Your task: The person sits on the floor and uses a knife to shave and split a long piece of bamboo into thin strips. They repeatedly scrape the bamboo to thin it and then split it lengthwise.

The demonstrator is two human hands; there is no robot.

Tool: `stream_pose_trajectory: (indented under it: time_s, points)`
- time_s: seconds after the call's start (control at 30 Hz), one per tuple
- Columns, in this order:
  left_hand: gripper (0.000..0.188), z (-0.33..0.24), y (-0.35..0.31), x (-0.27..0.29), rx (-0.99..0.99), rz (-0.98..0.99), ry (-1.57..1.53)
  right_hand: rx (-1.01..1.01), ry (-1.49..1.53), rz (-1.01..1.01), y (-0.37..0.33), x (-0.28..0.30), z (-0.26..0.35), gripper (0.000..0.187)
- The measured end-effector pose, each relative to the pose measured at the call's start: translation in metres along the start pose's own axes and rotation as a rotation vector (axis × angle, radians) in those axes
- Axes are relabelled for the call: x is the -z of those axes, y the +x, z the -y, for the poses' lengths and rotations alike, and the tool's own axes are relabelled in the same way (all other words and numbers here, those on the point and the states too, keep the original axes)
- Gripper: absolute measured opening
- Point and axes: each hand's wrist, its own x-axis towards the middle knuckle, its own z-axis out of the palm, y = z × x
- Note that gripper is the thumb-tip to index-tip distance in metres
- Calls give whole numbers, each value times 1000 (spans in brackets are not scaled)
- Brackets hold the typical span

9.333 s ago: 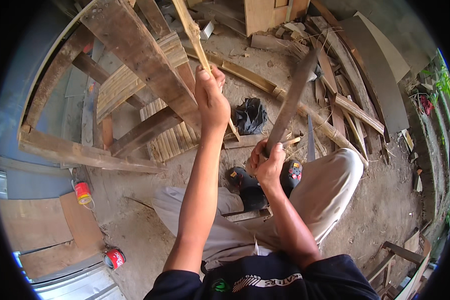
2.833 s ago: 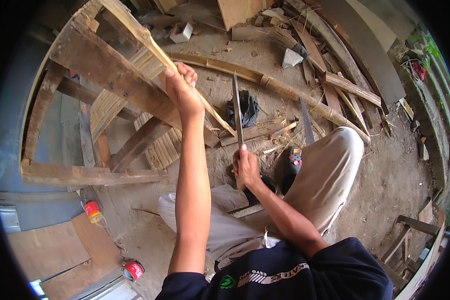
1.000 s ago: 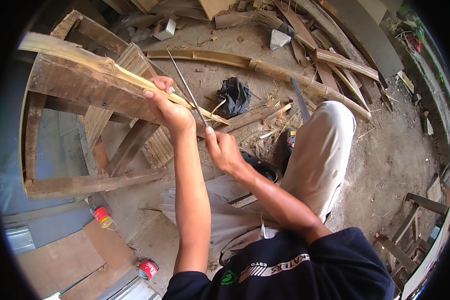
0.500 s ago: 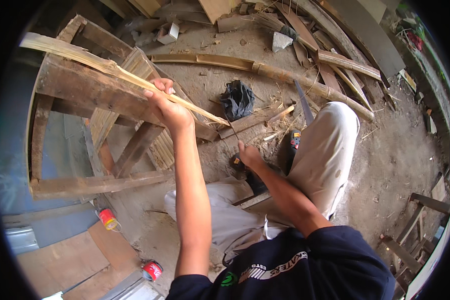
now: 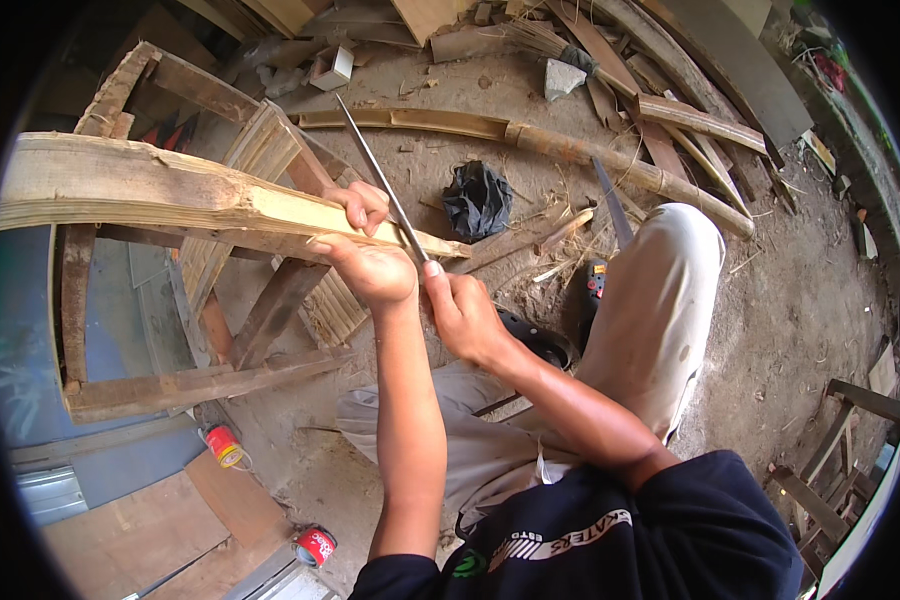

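A long strip of split bamboo (image 5: 160, 185) runs from the far left toward the middle, its pale split face turned up and its narrow end near a black plastic bag. My left hand (image 5: 375, 255) is closed around it close to that narrow end. My right hand (image 5: 465, 315) grips a machete (image 5: 375, 165), whose handle is hidden in the fist. The long, thin-looking blade slants up and to the left, crossing the bamboo just right of my left fingers. Whether its edge touches the bamboo I cannot tell.
A wooden frame (image 5: 160, 385) stands at the left under the bamboo. Beyond my hands lie the black plastic bag (image 5: 477, 200), a bamboo pole (image 5: 590, 155) and a saw blade (image 5: 612, 205) beside my right knee. Two red cans (image 5: 315, 546) sit at lower left.
The bamboo strip has turned from its edge to its broad face, and its far end has dropped lower in view. My right hand has moved up and left, bringing the machete across the strip.
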Motion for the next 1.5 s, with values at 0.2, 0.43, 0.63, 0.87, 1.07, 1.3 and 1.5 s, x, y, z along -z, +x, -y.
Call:
stream_pose_trajectory:
  time_s: [0.2, 0.43, 0.63, 0.87, 1.07, 1.3, 1.5]
  points:
    - [62, 6, 6, 2, 15, -111, 40, -164, -116, 73, 1, 6, -6, 68]
    - [61, 6, 10, 7, 35, -157, 81, -461, -193, -49, 12, 1, -67, 76]
    - [61, 9, 16, 12, 56, -145, 39, -178, -189, 20, 12, -3, -98, 76]
    - [64, 12, 24, 14, 84, -185, 24, -251, -195, -18, 12, -5, -110, 73]
    - [64, 11, 28, 24, 73, -182, 66, -276, -391, -144, 10, -7, -130, 67]
    - [64, 16, 33, 25, 78, -204, 70, -422, -430, -89, 17, -11, -146, 74]
    - [62, 16, 32, 28, 66, -139, 25, -225, -282, -35, 15, -6, -151, 73]
